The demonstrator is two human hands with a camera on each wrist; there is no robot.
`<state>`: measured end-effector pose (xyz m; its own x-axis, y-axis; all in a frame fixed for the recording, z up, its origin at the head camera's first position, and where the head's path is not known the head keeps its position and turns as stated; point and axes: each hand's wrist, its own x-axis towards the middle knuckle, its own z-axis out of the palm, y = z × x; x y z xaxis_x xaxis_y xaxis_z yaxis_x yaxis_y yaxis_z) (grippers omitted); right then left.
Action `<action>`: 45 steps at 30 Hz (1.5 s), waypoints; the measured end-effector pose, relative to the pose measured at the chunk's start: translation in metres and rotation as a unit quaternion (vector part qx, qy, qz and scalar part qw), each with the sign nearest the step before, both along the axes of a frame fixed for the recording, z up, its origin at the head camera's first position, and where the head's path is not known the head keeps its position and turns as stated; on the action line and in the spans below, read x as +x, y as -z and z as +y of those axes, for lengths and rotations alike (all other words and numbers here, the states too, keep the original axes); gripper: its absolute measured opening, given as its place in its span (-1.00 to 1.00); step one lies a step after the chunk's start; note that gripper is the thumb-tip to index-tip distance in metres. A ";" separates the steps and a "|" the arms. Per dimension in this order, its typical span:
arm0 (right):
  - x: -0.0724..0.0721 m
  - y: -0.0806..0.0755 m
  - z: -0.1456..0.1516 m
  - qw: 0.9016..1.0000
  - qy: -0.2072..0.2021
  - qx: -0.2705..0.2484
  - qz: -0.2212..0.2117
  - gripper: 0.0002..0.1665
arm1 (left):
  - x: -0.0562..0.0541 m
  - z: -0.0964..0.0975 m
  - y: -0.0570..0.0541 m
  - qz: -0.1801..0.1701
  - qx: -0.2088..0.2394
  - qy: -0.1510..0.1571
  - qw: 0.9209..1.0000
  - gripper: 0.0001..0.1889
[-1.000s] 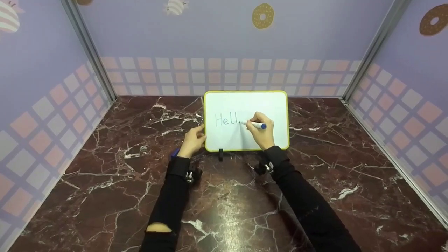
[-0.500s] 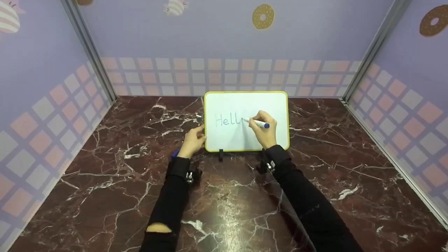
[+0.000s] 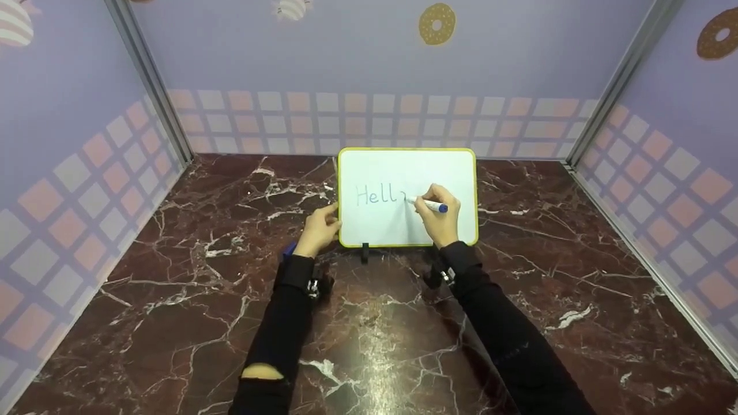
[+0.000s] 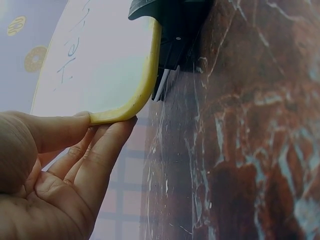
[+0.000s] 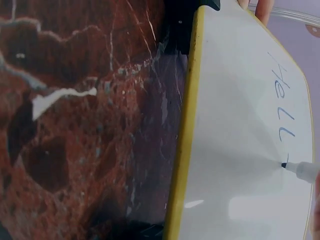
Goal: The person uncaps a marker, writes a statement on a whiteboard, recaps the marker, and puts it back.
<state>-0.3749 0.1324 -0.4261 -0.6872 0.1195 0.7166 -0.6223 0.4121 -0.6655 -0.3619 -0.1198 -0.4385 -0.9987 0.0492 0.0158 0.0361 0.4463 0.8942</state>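
Observation:
A whiteboard [image 3: 380, 225] with a yellow rim leans upright on a black stand [image 4: 175, 40], "Hell" written across it in blue. My left hand [image 3: 318, 230] pinches the board's left edge, thumb in front and fingers behind, as the left wrist view shows. In my right hand [image 3: 441, 216] is a white marker [image 3: 433, 206] with a blue end, gripped between thumb and fingers. Its dark tip touches the board at a short curved stroke after the last "l", seen in the right wrist view beside the marker [image 5: 302, 171].
Dark red marbled tabletop [image 3: 173, 323] spreads around the board. Behind my left wrist, a blue object [image 3: 289, 249] is mostly hidden. The stand's front foot [image 3: 364, 253] juts out below the board. Patterned lilac walls [image 3: 259, 57] close in the back and sides.
My right hand has shifted slightly right with the marker, and a short curved stroke has appeared after "Hell". My left hand keeps its place on the board's edge.

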 end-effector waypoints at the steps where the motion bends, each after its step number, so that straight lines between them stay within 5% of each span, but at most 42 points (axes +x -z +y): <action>1: 0.001 0.001 0.000 1.000 -0.005 -0.001 -0.005 -0.72 | 0.000 0.000 0.000 -0.002 0.005 0.001 1.000 -0.42; 7: 0.001 0.001 -0.005 0.999 -0.029 -0.006 -0.012 -0.73 | 0.002 0.001 -0.001 0.002 0.008 0.002 1.000 -0.42; 21: -0.002 -0.010 0.003 0.997 0.012 -0.077 0.002 -0.74 | 0.002 0.002 0.000 0.010 -0.013 0.006 1.000 -0.43; 30: 0.017 -0.027 0.015 0.997 0.017 -0.078 0.013 -0.70 | 0.002 0.000 -0.001 -0.003 -0.011 0.000 1.000 -0.42; 45: 0.013 -0.027 0.016 0.997 -0.009 -0.075 -0.019 -0.71 | 0.000 0.001 -0.001 -0.005 0.000 -0.006 1.000 -0.42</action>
<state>-0.3619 0.1488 -0.3989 -0.7161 0.2102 0.6656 -0.6027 0.2950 -0.7415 -0.3617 -0.1184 -0.4372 -0.9993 0.0368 0.0050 0.0209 0.4469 0.8943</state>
